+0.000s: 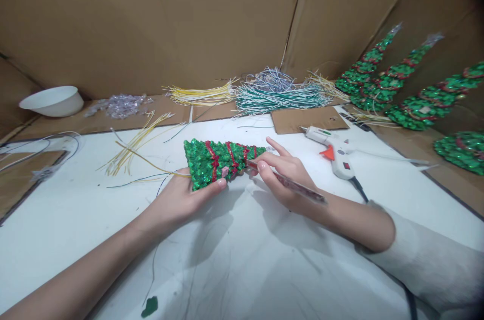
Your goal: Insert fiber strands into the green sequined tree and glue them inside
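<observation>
Here's the tree (pixel 223 161), tipped on its side over the table (pixel 234 269), the left hand (pixel 185 194) clamped round its wide base. The right hand (pixel 288 171) pinches a slim tool (pixel 302 190), tip right at the tree's red trim (pixel 215 161), touching perhaps, hard to say! Right of the tree, a glue gun (pixel 341 154); behind the tree, green wires (pixel 280 99).

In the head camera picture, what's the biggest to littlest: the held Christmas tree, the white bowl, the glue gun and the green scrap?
1. Held Christmas tree
2. White bowl and glue gun: too alike to rank, and the bowl may stand farther away
3. Green scrap
</observation>
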### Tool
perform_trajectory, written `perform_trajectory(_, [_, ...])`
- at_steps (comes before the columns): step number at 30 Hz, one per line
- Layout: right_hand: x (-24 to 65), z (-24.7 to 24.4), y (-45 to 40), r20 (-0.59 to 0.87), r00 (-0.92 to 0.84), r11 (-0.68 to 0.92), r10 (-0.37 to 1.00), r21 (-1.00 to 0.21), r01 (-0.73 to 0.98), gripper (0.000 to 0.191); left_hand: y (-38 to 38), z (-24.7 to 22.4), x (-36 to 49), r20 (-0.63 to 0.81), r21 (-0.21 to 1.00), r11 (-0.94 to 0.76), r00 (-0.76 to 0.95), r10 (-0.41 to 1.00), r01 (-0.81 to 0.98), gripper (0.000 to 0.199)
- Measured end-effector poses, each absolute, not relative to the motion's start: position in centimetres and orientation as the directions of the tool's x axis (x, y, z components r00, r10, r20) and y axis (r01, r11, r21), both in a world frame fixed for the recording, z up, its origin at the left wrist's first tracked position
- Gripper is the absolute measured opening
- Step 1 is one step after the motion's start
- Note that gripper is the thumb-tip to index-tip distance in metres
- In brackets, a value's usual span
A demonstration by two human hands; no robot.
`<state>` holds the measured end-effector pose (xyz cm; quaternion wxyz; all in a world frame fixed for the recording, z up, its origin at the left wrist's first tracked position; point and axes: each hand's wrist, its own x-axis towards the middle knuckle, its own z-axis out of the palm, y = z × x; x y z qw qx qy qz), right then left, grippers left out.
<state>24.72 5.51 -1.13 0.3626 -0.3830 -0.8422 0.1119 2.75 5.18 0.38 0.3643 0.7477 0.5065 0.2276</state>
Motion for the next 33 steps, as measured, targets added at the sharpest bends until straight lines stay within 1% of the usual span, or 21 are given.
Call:
perform_trajectory(6, [24.97, -1.23, 5.59, 0.52, -0.454, 0.687, 0.724, -0.48, 0.546, 0.025, 5.04, 0.54, 2.87, -0.043, 0.784, -0.203, 0.377, 0.925, 0.587, 0.05])
perform_trajectory(10, [25.03, -1.27, 5.62, 0.517, -0.452, 0.685, 0.727, -0.496, 0.534, 0.025, 5.07, 0.39, 2.85, -0.048, 0.782, -0.193, 0.366, 0.929, 0.593, 0.047])
perform_trajectory(14, [25.21, -1.31, 5.57, 0.498, -0.425, 0.654, 0.756, -0.567, 0.501, 0.027, 5.02, 0.31, 2.67, -0.05, 0.793, -0.184, 0.363, 0.93, 0.581, 0.043])
perform_trajectory(20, [25.25, -1.1, 5.69, 0.451, -0.351, 0.571, 0.821, -0.677, 0.465, 0.03, 5.08, 0.31, 2.51, -0.065, 0.801, -0.163, 0.355, 0.933, 0.575, 0.045])
perform_trajectory(23, [25.04, -1.1, 5.78, 0.456, -0.331, 0.563, 0.826, -0.672, 0.481, 0.03, 5.1, 0.33, 2.61, -0.065, 0.798, -0.166, 0.356, 0.932, 0.579, 0.047])
perform_trajectory(28, [24.81, -1.38, 5.76, 0.47, -0.336, 0.576, 0.817, -0.62, 0.533, 0.029, 4.99, 0.36, 2.78, -0.057, 0.797, -0.178, 0.366, 0.929, 0.576, 0.046])
perform_trajectory(33, [24.75, -1.42, 5.71, 0.462, -0.337, 0.569, 0.82, -0.599, 0.564, 0.029, 5.05, 0.21, 2.74, -0.053, 0.788, -0.186, 0.367, 0.929, 0.586, 0.052])
